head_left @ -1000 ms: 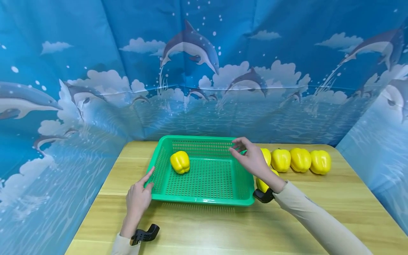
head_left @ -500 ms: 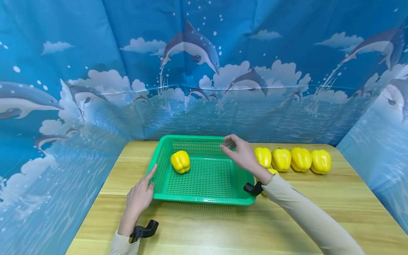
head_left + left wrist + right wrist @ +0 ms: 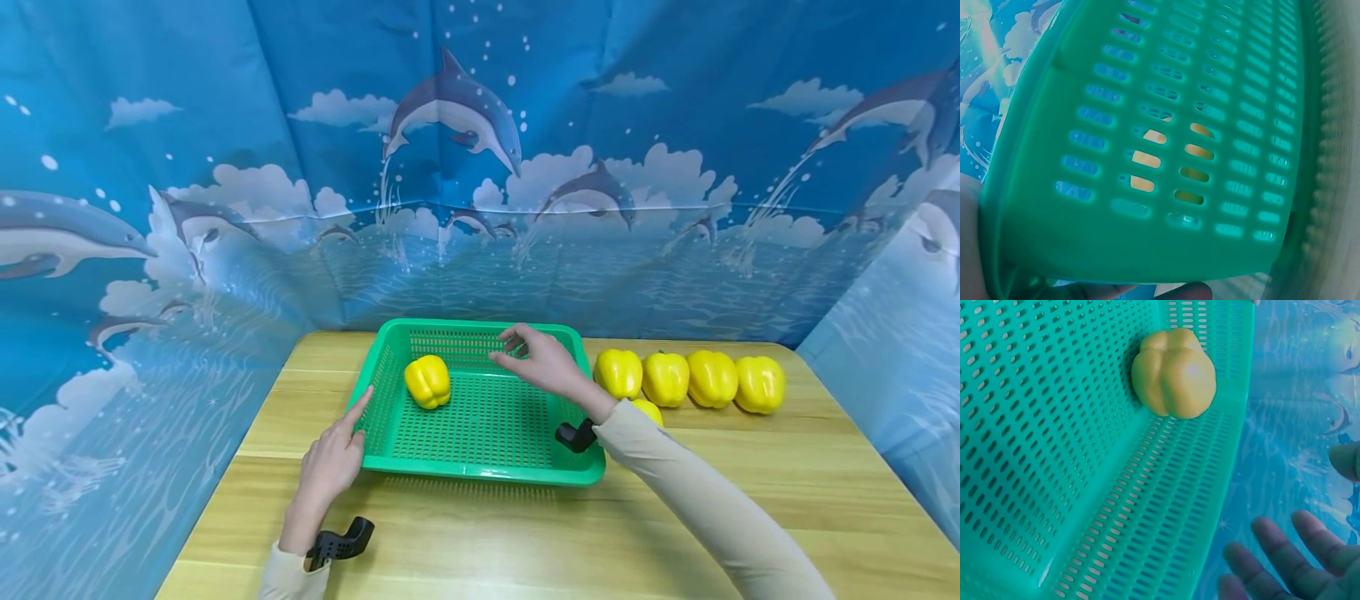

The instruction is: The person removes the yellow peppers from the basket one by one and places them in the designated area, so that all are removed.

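Note:
A green plastic basket (image 3: 480, 472) with slotted walls stands on the table. One yellow bell pepper (image 3: 427, 382) lies inside it, near the left end; the right wrist view also shows this yellow bell pepper (image 3: 1175, 374) against the mesh. At the basket's front left corner, my left hand (image 3: 330, 460) holds the rim, its index finger stretched along the left side. In the left wrist view the basket wall (image 3: 1085, 244) hides most of that hand. Over the basket's right half hovers my right hand (image 3: 546, 364), fingers spread and loosely bent, with nothing in them.
Right of the basket, several yellow bell peppers (image 3: 666, 379) stand in a row along the back of the wooden table (image 3: 480, 550). Another pepper (image 3: 648, 411) is partly hidden by my right forearm. A blue dolphin-print curtain (image 3: 480, 275) hangs behind and at both sides.
My right hand has moved left from the basket's right edge to above its inside, uncovering a pepper in the back row. My left hand stays at the corner.

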The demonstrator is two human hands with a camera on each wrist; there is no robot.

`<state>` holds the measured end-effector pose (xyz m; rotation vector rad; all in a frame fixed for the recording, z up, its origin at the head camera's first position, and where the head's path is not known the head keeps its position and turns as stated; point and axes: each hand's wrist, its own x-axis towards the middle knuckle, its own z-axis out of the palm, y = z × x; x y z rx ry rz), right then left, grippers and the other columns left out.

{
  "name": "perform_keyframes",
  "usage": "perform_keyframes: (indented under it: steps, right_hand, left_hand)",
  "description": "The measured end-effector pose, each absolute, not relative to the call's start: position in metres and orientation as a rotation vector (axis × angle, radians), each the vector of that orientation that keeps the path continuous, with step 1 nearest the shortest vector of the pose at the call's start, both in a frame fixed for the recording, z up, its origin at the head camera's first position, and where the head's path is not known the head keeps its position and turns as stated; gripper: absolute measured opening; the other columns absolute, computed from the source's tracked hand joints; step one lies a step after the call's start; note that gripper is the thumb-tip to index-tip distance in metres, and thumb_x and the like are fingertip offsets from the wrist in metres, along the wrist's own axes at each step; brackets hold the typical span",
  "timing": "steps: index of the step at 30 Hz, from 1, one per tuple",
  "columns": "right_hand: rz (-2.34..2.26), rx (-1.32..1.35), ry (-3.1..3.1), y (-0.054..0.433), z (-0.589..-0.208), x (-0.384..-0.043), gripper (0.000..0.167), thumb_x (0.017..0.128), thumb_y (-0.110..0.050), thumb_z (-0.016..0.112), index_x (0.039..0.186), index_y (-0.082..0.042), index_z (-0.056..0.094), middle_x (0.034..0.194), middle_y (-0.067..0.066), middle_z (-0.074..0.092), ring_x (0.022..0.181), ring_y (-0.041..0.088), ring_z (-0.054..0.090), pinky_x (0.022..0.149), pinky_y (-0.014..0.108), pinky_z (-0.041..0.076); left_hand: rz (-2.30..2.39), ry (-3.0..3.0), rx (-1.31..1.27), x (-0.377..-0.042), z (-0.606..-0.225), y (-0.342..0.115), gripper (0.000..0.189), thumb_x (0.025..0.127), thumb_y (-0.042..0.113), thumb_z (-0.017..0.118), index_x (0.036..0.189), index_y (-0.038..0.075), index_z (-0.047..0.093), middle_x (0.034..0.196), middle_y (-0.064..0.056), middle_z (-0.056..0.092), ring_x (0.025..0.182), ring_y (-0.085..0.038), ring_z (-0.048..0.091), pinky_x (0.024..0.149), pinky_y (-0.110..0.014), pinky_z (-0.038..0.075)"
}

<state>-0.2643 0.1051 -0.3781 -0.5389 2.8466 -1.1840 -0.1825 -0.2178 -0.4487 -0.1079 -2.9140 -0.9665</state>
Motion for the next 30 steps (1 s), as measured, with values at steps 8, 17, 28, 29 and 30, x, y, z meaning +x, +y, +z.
perform_keyframes:
  steps: [8,17,28,29,30]
  right_hand:
    - [-1.056,-0.598,2.809,0.089,-0.388,-0.273,0.053,0.090,-0.044,0.062,0.128,-0.009,0.055,0.117,0.013,0.060,0.103,0.027,0.057,0.080,0.042,0.047]
    - [-0.996,-0.617,2.780,0.075,-0.400,-0.277,0.061,0.090,-0.043,0.063,0.136,-0.007,0.049,0.127,0.015,0.055,0.106,0.029,0.056,0.077,0.043,0.048]
    - [-0.942,-0.660,2.759,0.043,-0.414,-0.293,0.073,0.085,-0.047,0.067,0.143,-0.009,0.042,0.140,0.016,0.044,0.124,0.033,0.043,0.091,0.051,0.042]
    - [-0.933,-0.654,2.759,0.040,-0.415,-0.294,0.074,0.084,-0.048,0.067,0.143,-0.010,0.041,0.141,0.016,0.042,0.124,0.033,0.043,0.091,0.051,0.042]
    - [-0.930,-0.648,2.757,0.037,-0.416,-0.296,0.076,0.084,-0.048,0.068,0.144,-0.011,0.041,0.142,0.016,0.041,0.123,0.034,0.044,0.090,0.052,0.043]
  left_hand:
    - [-0.957,-2.914,-0.092,-0.182,-0.448,-0.220,0.060,0.097,0.010,0.041,0.151,0.032,0.027,0.138,-0.020,0.046,0.043,-0.018,0.030,0.038,-0.032,0.029]
    - [-0.976,-2.905,-0.112,-0.181,-0.448,-0.217,0.061,0.097,0.010,0.041,0.151,0.033,0.027,0.137,-0.021,0.048,0.039,-0.016,0.027,0.037,-0.031,0.027]
    - [-0.972,-2.891,-0.107,-0.181,-0.449,-0.216,0.061,0.096,0.009,0.042,0.151,0.032,0.027,0.133,-0.020,0.051,0.039,-0.015,0.026,0.036,-0.030,0.027]
    - [-0.972,-2.890,-0.104,-0.181,-0.449,-0.216,0.061,0.096,0.009,0.042,0.151,0.032,0.027,0.133,-0.021,0.051,0.039,-0.015,0.026,0.036,-0.030,0.027]
    - [-0.970,-2.889,-0.101,-0.181,-0.449,-0.216,0.061,0.096,0.009,0.042,0.151,0.032,0.028,0.134,-0.021,0.051,0.040,-0.015,0.025,0.036,-0.030,0.027]
